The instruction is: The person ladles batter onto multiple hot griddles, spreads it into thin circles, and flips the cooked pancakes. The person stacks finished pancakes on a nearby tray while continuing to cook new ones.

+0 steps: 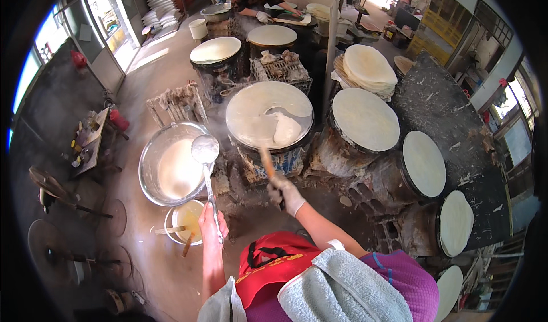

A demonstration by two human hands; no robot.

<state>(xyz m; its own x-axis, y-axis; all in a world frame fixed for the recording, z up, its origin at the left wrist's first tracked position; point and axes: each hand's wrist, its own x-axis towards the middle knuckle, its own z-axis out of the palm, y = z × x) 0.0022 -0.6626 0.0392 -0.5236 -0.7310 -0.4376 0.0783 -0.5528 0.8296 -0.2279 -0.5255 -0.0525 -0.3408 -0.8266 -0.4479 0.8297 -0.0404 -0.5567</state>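
Note:
My left hand [209,222] grips the handle of a metal ladle [205,148], its bowl above the right side of a large metal basin [147,170]. Pale liquid batter [173,172] fills the lower part of that basin. In my gloved right hand [287,194] is a wooden-handled tool [267,163], blurred, reaching to the near edge of a round griddle [274,147]. A thin layer of batter [252,104] coats the griddle. On its right side lies a thicker white patch [287,129], beside a bare grey crescent. The tool's far end is not clear.
Several more griddles with pale rounds, such as the one at right [366,119], curve around me. A stack of flat rounds [369,67] stands beyond. Below the basin sits a bucket [169,232] with wooden sticks. Across the stoves, another person's gloved hand [263,17] works. Steam drifts about.

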